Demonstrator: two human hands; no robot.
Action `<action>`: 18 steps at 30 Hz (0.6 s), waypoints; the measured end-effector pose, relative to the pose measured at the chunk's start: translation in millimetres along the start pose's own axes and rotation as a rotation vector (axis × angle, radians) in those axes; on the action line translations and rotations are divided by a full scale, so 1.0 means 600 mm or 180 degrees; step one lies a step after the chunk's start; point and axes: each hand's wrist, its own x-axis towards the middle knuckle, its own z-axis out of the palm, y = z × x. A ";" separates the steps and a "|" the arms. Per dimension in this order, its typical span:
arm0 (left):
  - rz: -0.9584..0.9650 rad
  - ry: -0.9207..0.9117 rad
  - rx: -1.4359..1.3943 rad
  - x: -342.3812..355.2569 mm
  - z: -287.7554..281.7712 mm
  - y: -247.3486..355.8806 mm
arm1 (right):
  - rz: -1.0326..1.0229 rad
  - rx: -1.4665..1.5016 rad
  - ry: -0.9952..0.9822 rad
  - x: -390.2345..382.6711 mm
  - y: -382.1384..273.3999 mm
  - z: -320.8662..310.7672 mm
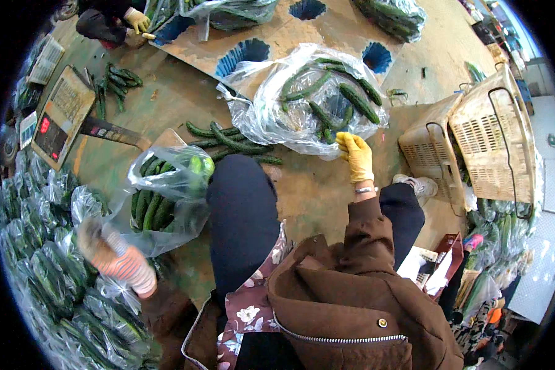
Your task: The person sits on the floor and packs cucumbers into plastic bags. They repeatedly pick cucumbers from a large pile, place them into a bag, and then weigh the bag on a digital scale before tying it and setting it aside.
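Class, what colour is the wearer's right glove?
The right glove is yellow, seen best in the head view.

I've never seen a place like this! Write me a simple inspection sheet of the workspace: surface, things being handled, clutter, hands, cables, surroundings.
Surface: stained, worn floor; a board with blue-lined holes.
Things being handled: an open clear bag with cucumbers inside, overlapping the board; a second clear bag, also holding cucumbers.
Clutter: loose cucumbers between the bags; a scale display on the left.
Hands: left hand, striped glove, blurred near the second bag, grip unclear; right hand, yellow glove, fingertips at the open bag's edge, grip unclear.
Cables: nothing seen.
Surroundings: bagged cucumbers piled left; plastic crates right; a co-worker's gloved hand at upper left.
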 end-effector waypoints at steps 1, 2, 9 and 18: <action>0.0234 -0.0333 -0.0132 -0.007 0.052 0.035 | 0.0124 0.0029 0.0072 0.005 0.018 -0.024; 0.0135 -0.0925 -0.0489 -0.012 0.096 0.069 | 0.0149 0.0099 0.0110 0.009 0.030 -0.035; -0.1587 -0.1810 -0.3038 -0.076 0.475 0.207 | 0.0058 0.0574 0.0237 0.104 0.071 -0.080; -0.2907 -0.3355 -0.2682 -0.187 0.571 0.220 | -0.1029 -0.3358 -0.0995 0.494 -0.056 -0.115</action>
